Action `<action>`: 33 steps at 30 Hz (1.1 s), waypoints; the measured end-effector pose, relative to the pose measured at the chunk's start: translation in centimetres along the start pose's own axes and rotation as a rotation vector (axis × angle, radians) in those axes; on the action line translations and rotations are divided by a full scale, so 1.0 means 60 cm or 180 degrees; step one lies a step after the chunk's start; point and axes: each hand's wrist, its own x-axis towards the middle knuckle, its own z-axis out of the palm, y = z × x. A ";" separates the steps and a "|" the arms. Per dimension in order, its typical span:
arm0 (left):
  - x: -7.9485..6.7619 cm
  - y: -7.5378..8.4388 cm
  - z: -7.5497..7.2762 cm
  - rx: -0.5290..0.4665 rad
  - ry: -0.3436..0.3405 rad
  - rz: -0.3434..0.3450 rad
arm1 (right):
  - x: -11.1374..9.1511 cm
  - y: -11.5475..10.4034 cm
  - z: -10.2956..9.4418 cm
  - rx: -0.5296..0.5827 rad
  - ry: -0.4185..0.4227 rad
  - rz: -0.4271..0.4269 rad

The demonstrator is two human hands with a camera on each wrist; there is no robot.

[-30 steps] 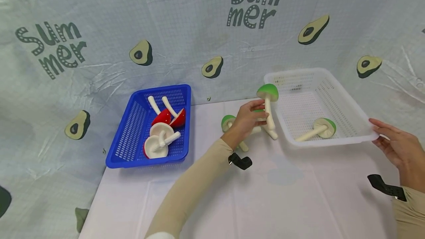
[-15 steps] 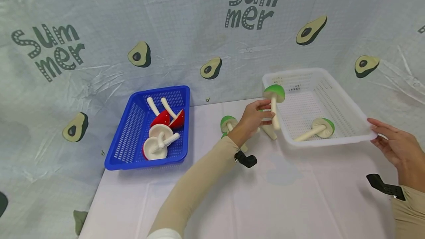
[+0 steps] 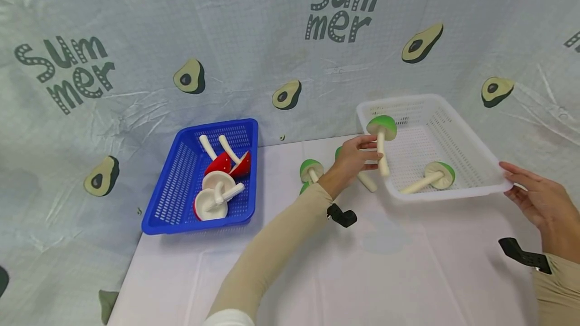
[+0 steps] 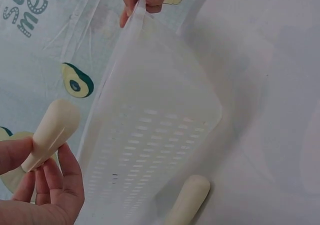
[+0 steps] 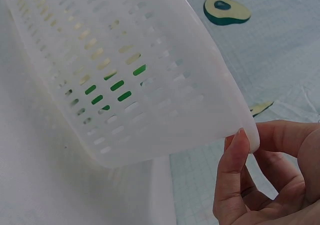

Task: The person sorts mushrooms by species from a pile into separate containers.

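My left hand (image 3: 355, 159) grips a toy mushroom (image 3: 382, 127) with a green cap by its pale stem, cap up, at the left rim of the white basket (image 3: 453, 195). In the left wrist view, thumb and fingertips pinch that mushroom's stem (image 4: 59, 122). At the basket's front right corner, my right hand (image 3: 539, 200) pinches the rim, thumb under and fingers over it in the right wrist view. Inside the basket lies another green mushroom (image 3: 438, 175). More green mushrooms (image 3: 311, 169) lie on the table, partly hidden by my left hand and forearm.
A blue basket (image 3: 199, 227) stands at the left of the table, with several red-capped toy mushrooms (image 3: 218, 164) in it. Behind the table hangs a pale curtain (image 3: 244, 54) printed with avocados. The white tablecloth (image 3: 385, 275) spreads in front.
My left hand has carried the green mushroom rightward, from beside the white basket to over its left rim. My right hand keeps its pinch on the basket corner.
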 end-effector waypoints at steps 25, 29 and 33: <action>-0.003 0.004 -0.005 -0.0171 -0.0049 0.0104 | 0.001 -0.002 0.003 0.0008 -0.0026 -0.0056; -0.007 0.006 -0.033 -0.0166 -0.0084 0.0105 | 0.000 -0.005 0.004 0.0055 -0.0009 -0.0059; -0.014 0.008 -0.063 -0.0227 -0.0096 0.0090 | 0.000 -0.008 0.003 0.0106 -0.0005 -0.0027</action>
